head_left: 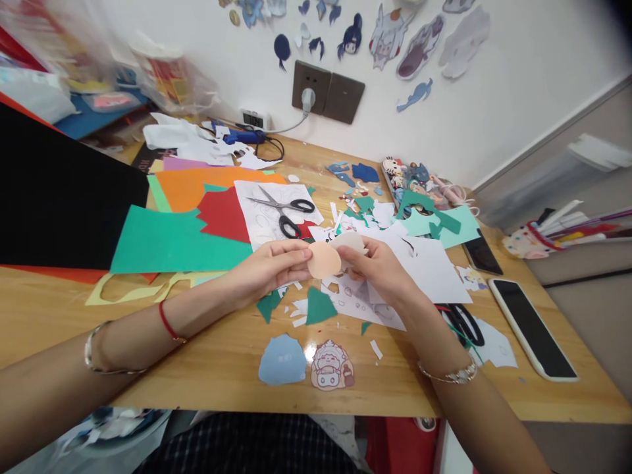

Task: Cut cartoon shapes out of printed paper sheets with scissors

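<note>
My left hand (269, 266) and my right hand (378, 266) meet over the middle of the wooden table (222, 359). Together they pinch a small rounded peach paper cut-out (323, 260), the left hand at its left edge and the right hand at its right side, where a paler piece (349, 241) sticks up behind it. Both hands have their fingers closed on the paper. Below them lie green paper scraps (318, 306), a blue cut-out shape (282, 361) and a cartoon sticker (332, 365).
Black scissors (285, 210) lie on a white drawing sheet behind the hands. Coloured paper sheets (172, 240) and a black sheet (54, 191) cover the left. A second pair of scissors (461, 322) and two phones (530, 326) lie at the right. Wall socket (311, 85) behind.
</note>
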A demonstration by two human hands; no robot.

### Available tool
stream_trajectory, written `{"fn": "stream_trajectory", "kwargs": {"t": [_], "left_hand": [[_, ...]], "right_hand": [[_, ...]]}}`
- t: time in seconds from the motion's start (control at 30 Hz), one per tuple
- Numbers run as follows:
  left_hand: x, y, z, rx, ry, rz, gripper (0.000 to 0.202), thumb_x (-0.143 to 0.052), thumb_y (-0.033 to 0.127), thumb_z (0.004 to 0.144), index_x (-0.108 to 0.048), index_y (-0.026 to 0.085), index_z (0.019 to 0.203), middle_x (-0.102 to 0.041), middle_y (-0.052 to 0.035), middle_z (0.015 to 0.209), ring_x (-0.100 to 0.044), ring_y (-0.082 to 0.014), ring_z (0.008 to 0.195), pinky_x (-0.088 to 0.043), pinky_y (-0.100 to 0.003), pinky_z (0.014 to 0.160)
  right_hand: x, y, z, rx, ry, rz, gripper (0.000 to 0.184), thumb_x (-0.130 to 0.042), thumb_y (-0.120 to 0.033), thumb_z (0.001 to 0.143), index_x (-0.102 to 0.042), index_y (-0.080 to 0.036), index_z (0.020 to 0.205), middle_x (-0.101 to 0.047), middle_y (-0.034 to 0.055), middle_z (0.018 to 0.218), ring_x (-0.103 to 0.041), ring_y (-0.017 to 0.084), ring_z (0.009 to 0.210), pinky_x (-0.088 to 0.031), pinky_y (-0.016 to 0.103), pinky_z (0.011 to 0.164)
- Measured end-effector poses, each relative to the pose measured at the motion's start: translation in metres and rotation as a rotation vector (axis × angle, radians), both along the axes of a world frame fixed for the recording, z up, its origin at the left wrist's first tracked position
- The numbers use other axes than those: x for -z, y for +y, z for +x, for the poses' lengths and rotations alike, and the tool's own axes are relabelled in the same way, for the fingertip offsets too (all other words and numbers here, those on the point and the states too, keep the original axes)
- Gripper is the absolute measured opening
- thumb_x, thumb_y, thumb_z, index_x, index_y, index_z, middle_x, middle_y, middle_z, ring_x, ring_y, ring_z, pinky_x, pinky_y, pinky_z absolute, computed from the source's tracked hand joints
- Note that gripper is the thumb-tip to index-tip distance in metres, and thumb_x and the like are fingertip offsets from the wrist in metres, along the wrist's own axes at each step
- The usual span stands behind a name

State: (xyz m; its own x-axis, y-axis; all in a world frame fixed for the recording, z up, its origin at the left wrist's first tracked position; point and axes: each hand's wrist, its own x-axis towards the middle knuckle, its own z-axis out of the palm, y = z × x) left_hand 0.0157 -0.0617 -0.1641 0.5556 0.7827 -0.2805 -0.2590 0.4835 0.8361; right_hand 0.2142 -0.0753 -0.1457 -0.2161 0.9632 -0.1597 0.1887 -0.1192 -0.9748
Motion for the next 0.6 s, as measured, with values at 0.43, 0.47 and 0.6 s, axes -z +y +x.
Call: {"fn": "stream_trajectory", "kwargs": {"t": [0.43, 0.47, 0.6], "left_hand": [[-0.0023, -0.0012, 0.002, -0.013, 0.043, -0.003, 0.015, -0.062, 0.026, 0.078, -0.07, 0.019, 0.088, -0.071, -0.0039, 0.09, -0.066, -0.0127, 0.081, -0.052, -0.02, 0.079], [-0.0024, -0.001, 0.0017, -0.013, 0.026, -0.011, 0.015, -0.061, 0.025, 0.078, -0.07, 0.019, 0.089, -0.071, -0.0038, 0.091, -0.066, -0.0128, 0.083, -0.052, -0.02, 0.079], [-0.0012, -0.0014, 0.0007, 0.046, 0.034, -0.018, 0.013, -0.064, 0.025, 0.076, -0.071, 0.017, 0.084, -0.072, -0.0036, 0.086, -0.066, -0.0125, 0.08, -0.053, -0.017, 0.074]], "right_hand": [[-0.0048, -0.0036, 0.0052, -0.069, -0.249, 0.058, 0.028, -0.067, -0.042, 0.07, -0.059, -0.016, 0.077, -0.045, -0.0046, 0.057, -0.031, 0.006, 0.045, -0.021, 0.021, 0.04], [-0.0046, -0.0033, 0.0052, -0.063, -0.213, 0.061, 0.028, -0.066, -0.042, 0.07, -0.058, -0.016, 0.076, -0.047, -0.0039, 0.059, -0.033, 0.006, 0.046, -0.022, 0.021, 0.04], [-0.0052, -0.0013, 0.0058, 0.007, -0.105, 0.108, 0.031, -0.061, -0.043, 0.076, -0.049, -0.017, 0.063, -0.04, -0.0063, 0.053, -0.032, 0.005, 0.043, -0.023, 0.02, 0.041]]}}
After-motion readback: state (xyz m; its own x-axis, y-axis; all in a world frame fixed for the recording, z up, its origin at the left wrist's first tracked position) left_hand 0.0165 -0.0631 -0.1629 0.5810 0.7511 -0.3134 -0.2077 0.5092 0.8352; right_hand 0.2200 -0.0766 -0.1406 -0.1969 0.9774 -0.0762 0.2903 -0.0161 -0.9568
